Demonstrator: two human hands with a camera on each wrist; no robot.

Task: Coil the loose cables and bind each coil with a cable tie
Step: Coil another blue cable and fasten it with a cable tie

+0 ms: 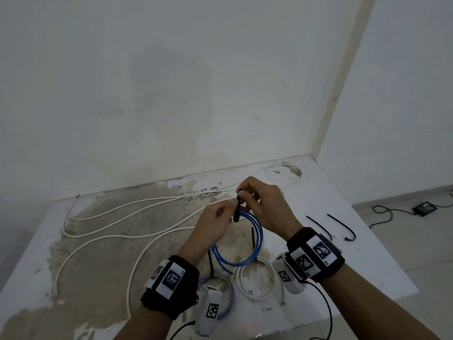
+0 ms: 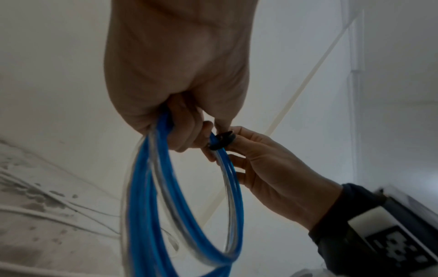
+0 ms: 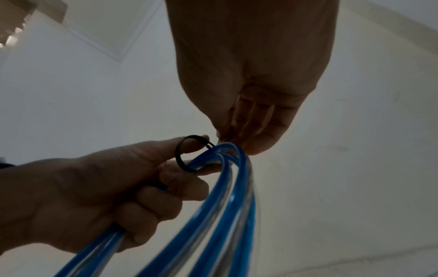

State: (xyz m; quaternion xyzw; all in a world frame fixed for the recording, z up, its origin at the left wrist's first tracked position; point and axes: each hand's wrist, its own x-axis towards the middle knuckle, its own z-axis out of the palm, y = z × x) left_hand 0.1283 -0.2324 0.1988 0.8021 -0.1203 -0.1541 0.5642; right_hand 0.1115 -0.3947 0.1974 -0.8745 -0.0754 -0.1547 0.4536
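Both hands are raised above the desk [image 1: 343,217], working at the top of a blue cable coil [image 1: 247,244] that hangs down from them in several loops. The left hand [image 1: 215,224] has its fingers curled round the bundled strands at the coil's top, with the thumb stretched toward a black cable tie [image 1: 237,209] that is looped round the strands there; in the right wrist view the tie forms a small open ring [image 3: 187,152] round the blue strands, not drawn tight. The right hand [image 1: 262,204] pinches the tie from above with thumb and fingertips, its other fingers curled in. On the desk below the hands lie a white cable coil [image 1: 255,278] and, just beside it to the left, a paler bluish coil [image 1: 228,298] partly hidden by the left wrist camera; each has a black tie sticking up from it. A long loose white cable [image 1: 127,212] snakes across the stained left and far part of the desk. Two spare black cable ties [image 1: 343,227] lie near the right edge, apart from the coils. On the floor beyond, a black cord runs to a small dark box [image 1: 424,207].
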